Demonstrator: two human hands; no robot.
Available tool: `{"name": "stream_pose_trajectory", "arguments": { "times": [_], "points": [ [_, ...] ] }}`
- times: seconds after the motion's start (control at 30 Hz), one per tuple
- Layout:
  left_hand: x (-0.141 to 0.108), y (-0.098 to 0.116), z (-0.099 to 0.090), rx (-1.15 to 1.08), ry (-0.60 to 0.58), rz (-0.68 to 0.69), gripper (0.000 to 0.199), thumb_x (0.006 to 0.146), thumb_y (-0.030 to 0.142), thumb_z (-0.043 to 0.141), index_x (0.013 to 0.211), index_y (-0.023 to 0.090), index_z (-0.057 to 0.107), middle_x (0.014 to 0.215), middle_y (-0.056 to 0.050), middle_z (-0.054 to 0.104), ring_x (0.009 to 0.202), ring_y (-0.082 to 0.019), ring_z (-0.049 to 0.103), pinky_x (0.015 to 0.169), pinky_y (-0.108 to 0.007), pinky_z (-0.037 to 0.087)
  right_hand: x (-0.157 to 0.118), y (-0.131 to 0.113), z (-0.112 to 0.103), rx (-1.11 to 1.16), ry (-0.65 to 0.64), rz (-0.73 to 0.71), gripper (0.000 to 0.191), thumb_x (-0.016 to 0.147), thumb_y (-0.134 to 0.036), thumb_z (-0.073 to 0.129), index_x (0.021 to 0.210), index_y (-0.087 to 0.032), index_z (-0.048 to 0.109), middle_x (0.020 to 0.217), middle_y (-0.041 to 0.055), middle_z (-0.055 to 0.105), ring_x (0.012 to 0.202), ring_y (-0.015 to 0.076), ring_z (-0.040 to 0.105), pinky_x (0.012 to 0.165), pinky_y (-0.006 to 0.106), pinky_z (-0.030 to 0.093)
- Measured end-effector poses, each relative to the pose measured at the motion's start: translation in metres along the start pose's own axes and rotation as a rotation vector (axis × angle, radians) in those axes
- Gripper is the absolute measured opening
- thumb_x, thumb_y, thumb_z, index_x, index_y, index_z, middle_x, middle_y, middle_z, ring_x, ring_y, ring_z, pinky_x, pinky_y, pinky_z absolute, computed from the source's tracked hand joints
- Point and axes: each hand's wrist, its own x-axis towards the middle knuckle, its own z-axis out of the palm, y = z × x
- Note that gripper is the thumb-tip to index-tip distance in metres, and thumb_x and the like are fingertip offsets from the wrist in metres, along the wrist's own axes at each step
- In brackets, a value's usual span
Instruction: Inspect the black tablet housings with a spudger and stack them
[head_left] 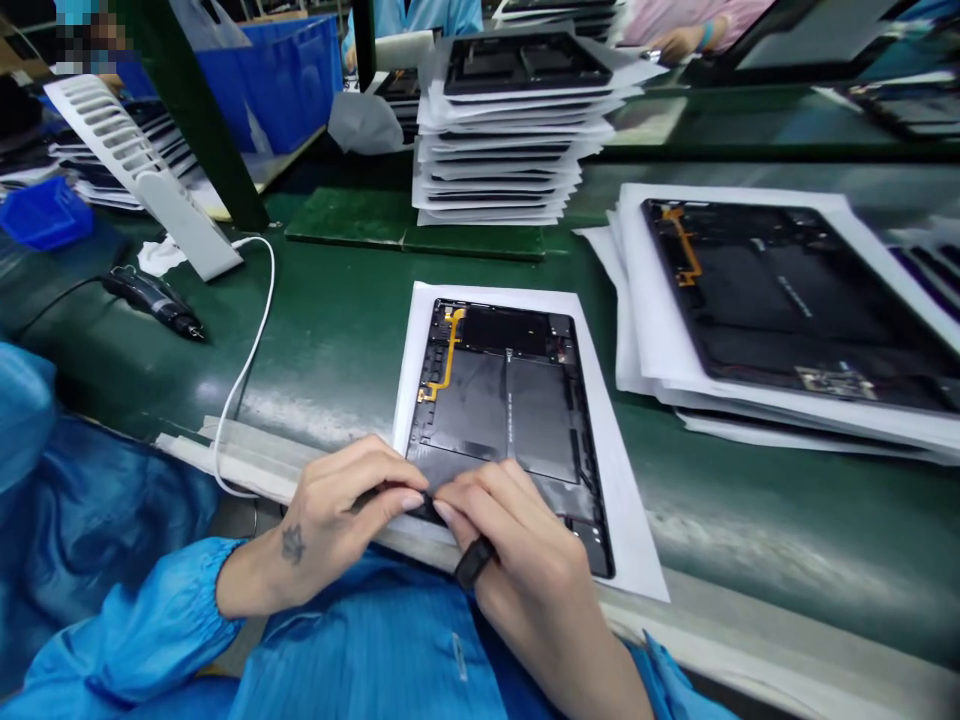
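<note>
An opened tablet housing (pixel 480 405) with an orange flex cable (pixel 451 355) along its left side lies on a white paper sheet (pixel 630 520) in front of me. My left hand (pixel 345 510) is at its near left corner, thumb and forefinger pinched together. Close beside it, my right hand (pixel 517 540), with a black band at the wrist, also has its fingers pinched. A small dark piece seems to lie between the fingertips of both hands; I cannot make out what it is. The fingers cover that corner of the housing.
On the right, another opened housing (pixel 795 290) rests on a stack of paper sheets. A tall stack of housings and paper (pixel 495 160) stands at the back. To the left are an electric screwdriver (pixel 154 300), a white fan (pixel 142 170) with its cable, and blue bins (pixel 277 85). Other people sit opposite.
</note>
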Motion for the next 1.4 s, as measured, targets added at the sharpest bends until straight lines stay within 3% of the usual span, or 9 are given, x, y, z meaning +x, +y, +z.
{"name": "stream_pose_trajectory", "arguments": {
  "times": [0.27,0.37,0.47,0.6,0.93,1.03,1.17,1.4],
  "points": [
    [0.005,0.003,0.005,-0.020,-0.005,-0.065,0.005,0.097,0.014,0.064,0.094,0.017,0.066,0.085,0.002,0.068,0.077,-0.007,0.062,0.072,-0.016,0.048,0.001,0.000,0.001,-0.014,0.032,-0.022,0.020,0.097,-0.002,0.050,0.092,-0.018,0.061,0.082,0.0023,0.058,0.078,0.0168,0.049,0.069,0.031,0.038],
    [0.007,0.002,0.001,0.024,-0.036,-0.060,0.006,0.099,0.014,0.060,0.095,0.017,0.064,0.086,0.001,0.065,0.077,-0.007,0.060,0.072,-0.016,0.047,0.000,0.001,-0.001,-0.088,0.073,-0.070,0.015,0.097,-0.005,0.053,0.103,-0.015,0.063,0.089,0.0047,0.062,0.082,0.0180,0.051,0.072,0.032,0.040],
    [0.008,-0.002,-0.005,0.154,-0.095,0.041,0.008,0.101,0.012,0.055,0.098,0.015,0.062,0.088,-0.001,0.064,0.080,-0.010,0.059,0.074,-0.019,0.048,-0.003,0.003,-0.005,-0.152,0.035,-0.119,0.024,0.098,-0.007,0.054,0.121,-0.012,0.060,0.103,0.0081,0.065,0.089,0.0190,0.052,0.076,0.033,0.043],
    [0.002,-0.008,-0.012,0.386,-0.185,0.228,0.012,0.102,0.008,0.049,0.103,0.012,0.060,0.092,-0.007,0.065,0.084,-0.016,0.055,0.077,-0.028,0.049,-0.009,0.008,-0.006,-0.182,-0.108,-0.183,0.032,0.098,-0.005,0.049,0.129,-0.011,0.058,0.111,0.0095,0.065,0.090,0.0205,0.050,0.077,0.034,0.043],
    [0.004,0.004,-0.019,0.663,-0.290,0.326,0.027,0.104,0.008,0.034,0.105,0.009,0.061,0.083,-0.008,0.063,0.074,-0.017,0.055,0.065,-0.028,0.052,-0.005,0.006,-0.003,-0.323,-0.158,-0.248,0.038,0.105,-0.010,0.030,0.125,-0.007,0.061,0.107,0.0115,0.066,0.086,0.0219,0.047,0.073,0.035,0.041],
    [0.001,0.001,-0.022,0.645,-0.276,0.310,0.024,0.104,0.009,0.038,0.109,0.009,0.061,0.087,-0.009,0.065,0.077,-0.017,0.058,0.069,-0.029,0.054,-0.004,0.005,-0.002,-0.388,-0.159,-0.280,0.040,0.105,-0.010,0.028,0.124,-0.005,0.062,0.107,0.0128,0.067,0.084,0.0226,0.046,0.072,0.037,0.040],
    [-0.011,-0.007,-0.025,0.579,-0.155,0.297,0.023,0.099,0.009,0.052,0.120,0.009,0.060,0.100,-0.011,0.068,0.090,-0.019,0.063,0.080,-0.032,0.056,-0.004,0.004,-0.001,-0.435,-0.160,-0.317,0.036,0.103,-0.010,0.034,0.124,-0.005,0.063,0.109,0.0134,0.067,0.083,0.0233,0.045,0.072,0.038,0.039],
    [-0.022,-0.010,-0.024,0.605,-0.167,0.356,0.035,0.102,0.008,0.040,0.134,0.007,0.054,0.106,-0.016,0.071,0.099,-0.023,0.067,0.082,-0.036,0.060,-0.006,0.009,0.003,-0.512,-0.165,-0.366,0.036,0.099,-0.007,0.039,0.127,-0.004,0.061,0.112,0.0146,0.067,0.082,0.0237,0.044,0.071,0.039,0.036]
  ]
}}
